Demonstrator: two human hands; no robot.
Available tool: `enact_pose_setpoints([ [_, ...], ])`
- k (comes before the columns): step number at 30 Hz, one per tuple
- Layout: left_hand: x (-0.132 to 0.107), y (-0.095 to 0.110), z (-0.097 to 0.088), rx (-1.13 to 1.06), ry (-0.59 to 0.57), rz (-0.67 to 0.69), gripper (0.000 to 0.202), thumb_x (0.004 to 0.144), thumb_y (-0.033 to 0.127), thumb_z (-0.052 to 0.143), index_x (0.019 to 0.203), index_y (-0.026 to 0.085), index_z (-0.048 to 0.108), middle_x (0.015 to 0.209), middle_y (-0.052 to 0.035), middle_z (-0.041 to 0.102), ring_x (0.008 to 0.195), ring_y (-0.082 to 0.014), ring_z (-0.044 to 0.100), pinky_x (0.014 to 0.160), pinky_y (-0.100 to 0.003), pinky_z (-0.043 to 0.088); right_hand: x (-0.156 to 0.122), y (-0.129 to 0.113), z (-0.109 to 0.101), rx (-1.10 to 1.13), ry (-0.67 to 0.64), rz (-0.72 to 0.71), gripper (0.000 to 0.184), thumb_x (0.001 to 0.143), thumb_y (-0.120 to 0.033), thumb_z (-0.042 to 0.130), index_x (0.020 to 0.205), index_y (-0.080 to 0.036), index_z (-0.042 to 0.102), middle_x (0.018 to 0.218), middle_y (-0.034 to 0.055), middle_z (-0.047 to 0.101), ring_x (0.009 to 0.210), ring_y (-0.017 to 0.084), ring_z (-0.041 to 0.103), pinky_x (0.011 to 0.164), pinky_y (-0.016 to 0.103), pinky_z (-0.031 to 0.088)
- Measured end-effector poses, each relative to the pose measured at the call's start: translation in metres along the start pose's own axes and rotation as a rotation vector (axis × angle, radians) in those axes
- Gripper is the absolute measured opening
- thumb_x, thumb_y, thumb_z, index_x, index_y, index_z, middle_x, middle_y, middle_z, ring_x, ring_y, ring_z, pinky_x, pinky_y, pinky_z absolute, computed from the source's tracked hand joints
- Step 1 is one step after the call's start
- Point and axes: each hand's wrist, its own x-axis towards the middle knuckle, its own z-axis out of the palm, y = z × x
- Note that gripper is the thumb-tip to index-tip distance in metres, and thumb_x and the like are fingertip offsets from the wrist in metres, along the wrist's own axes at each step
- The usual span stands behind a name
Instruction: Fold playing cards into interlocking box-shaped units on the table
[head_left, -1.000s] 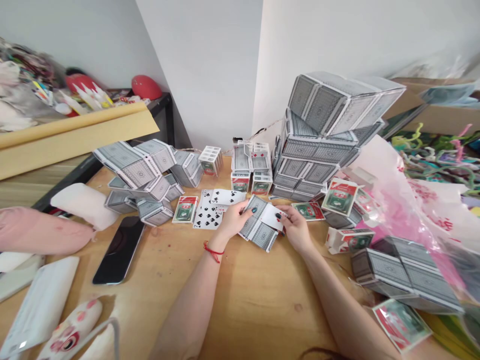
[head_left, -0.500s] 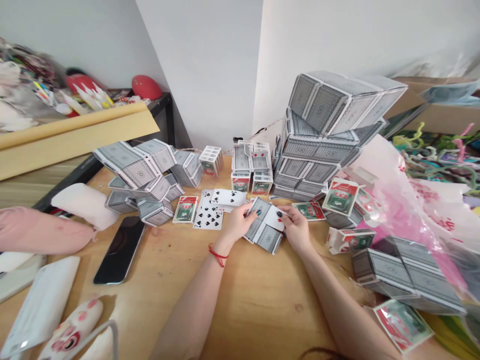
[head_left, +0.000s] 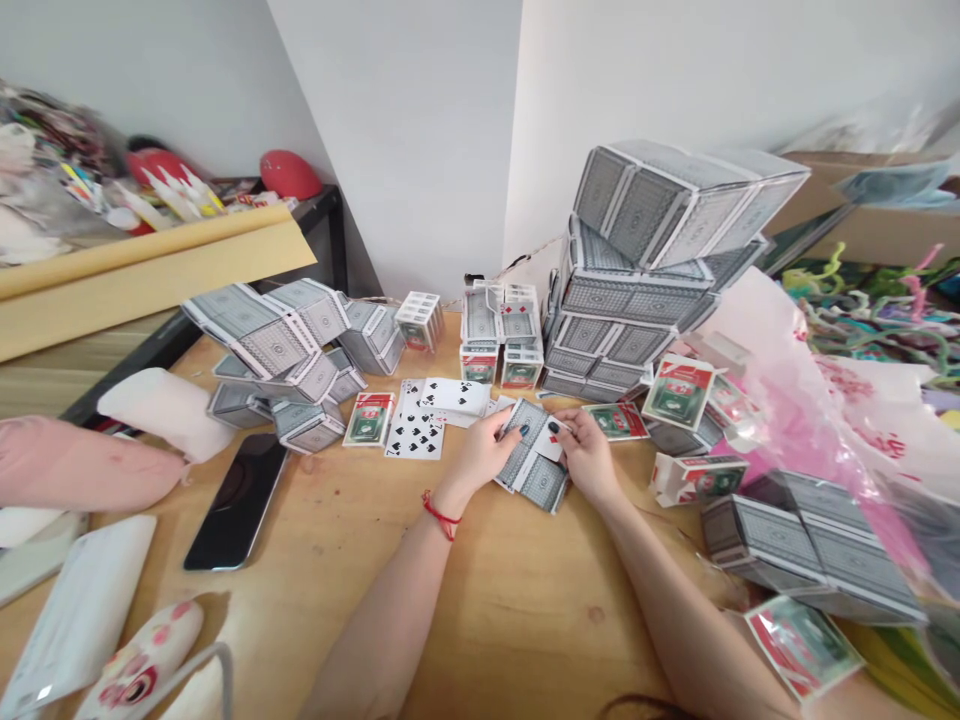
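Observation:
My left hand [head_left: 480, 455], with a red string at the wrist, grips a folded piece made of grey-backed playing cards [head_left: 534, 470] low over the wooden table [head_left: 480, 600]. My right hand [head_left: 589, 455] pinches a face-up card [head_left: 553, 440] against the same piece from the right. Both hands are closed and almost touch. Loose face-up spade cards [head_left: 424, 420] lie just left of my left hand.
A tall stack of grey card blocks [head_left: 652, 270] rises behind my hands, a lower heap [head_left: 285, 350] lies at the back left. Red card boxes [head_left: 679, 395] and a pink plastic bag [head_left: 780, 400] crowd the right. A dark phone [head_left: 236, 500] lies at the left.
My two hands have drawn closer together, and the card piece has shifted slightly right. The right hand now covers more of the face-up card.

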Motion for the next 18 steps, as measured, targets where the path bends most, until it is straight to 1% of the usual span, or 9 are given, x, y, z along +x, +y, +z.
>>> enact_pose_setpoints([
  [2,0.001,-0.001,-0.003,-0.105,-0.030,-0.040,0.029,0.075,0.037,0.052,0.093,0.015,0.062,0.073,-0.0018,0.059,0.064,-0.0141,0.048,0.059,-0.025,0.037,0.000,-0.002,0.000,-0.006,-0.019,-0.014,0.024,0.071,-0.038,0.056,0.085,-0.021,0.046,0.052,-0.0069,0.045,0.033,0.005,0.032,0.030,0.017,0.021],
  [3,0.002,-0.002,-0.006,-0.164,-0.040,-0.084,0.029,0.075,0.039,0.052,0.085,0.015,0.063,0.070,-0.0015,0.058,0.062,-0.0138,0.048,0.057,-0.025,0.037,-0.001,-0.003,0.000,-0.006,-0.034,-0.019,0.025,0.071,-0.039,0.057,0.084,-0.021,0.046,0.051,-0.0074,0.044,0.033,0.005,0.031,0.030,0.017,0.021],
  [5,0.004,-0.005,-0.011,-0.268,-0.017,-0.215,0.032,0.075,0.043,0.049,0.071,0.013,0.061,0.062,-0.0007,0.055,0.058,-0.0128,0.047,0.054,-0.024,0.035,-0.001,-0.006,0.001,-0.006,-0.064,-0.023,0.026,0.071,-0.041,0.058,0.082,-0.020,0.047,0.049,-0.0080,0.043,0.032,0.005,0.031,0.030,0.018,0.022],
  [6,0.005,-0.006,-0.014,-0.337,-0.003,-0.258,0.033,0.075,0.044,0.049,0.071,0.013,0.060,0.063,-0.0009,0.056,0.059,-0.0129,0.048,0.055,-0.024,0.036,-0.002,-0.007,0.000,-0.006,-0.073,-0.024,0.027,0.070,-0.042,0.058,0.081,-0.020,0.047,0.049,-0.0081,0.043,0.032,0.005,0.032,0.031,0.018,0.022],
  [8,0.006,-0.007,-0.018,-0.437,-0.041,-0.290,0.032,0.073,0.043,0.053,0.070,0.013,0.059,0.066,-0.0010,0.057,0.060,-0.0122,0.048,0.055,-0.023,0.036,-0.002,-0.009,0.000,-0.008,-0.080,-0.025,0.028,0.069,-0.043,0.060,0.078,-0.020,0.047,0.047,-0.0086,0.043,0.032,0.005,0.032,0.032,0.018,0.022],
  [10,0.007,-0.007,-0.020,-0.494,-0.086,-0.300,0.030,0.070,0.043,0.056,0.071,0.013,0.059,0.067,-0.0010,0.057,0.060,-0.0116,0.048,0.054,-0.022,0.036,-0.002,-0.010,-0.001,-0.011,-0.068,-0.023,0.029,0.068,-0.045,0.061,0.074,-0.020,0.047,0.045,-0.0089,0.042,0.032,0.005,0.032,0.032,0.018,0.021],
  [14,0.006,-0.009,-0.022,-0.514,-0.117,-0.314,0.028,0.069,0.042,0.057,0.071,0.014,0.058,0.062,-0.0001,0.054,0.056,-0.0109,0.047,0.050,-0.022,0.034,-0.002,-0.009,-0.003,0.002,-0.039,-0.015,0.031,0.067,-0.045,0.063,0.071,-0.019,0.047,0.042,-0.0087,0.042,0.033,0.005,0.032,0.034,0.018,0.021],
  [18,0.006,-0.010,-0.023,-0.524,-0.083,-0.324,0.027,0.069,0.041,0.058,0.070,0.013,0.058,0.060,0.0011,0.052,0.053,-0.0097,0.045,0.050,-0.022,0.033,-0.002,-0.006,-0.004,-0.002,-0.050,-0.009,0.031,0.069,-0.046,0.062,0.071,-0.019,0.047,0.041,-0.0065,0.048,0.033,0.006,0.037,0.034,0.019,0.025],
])
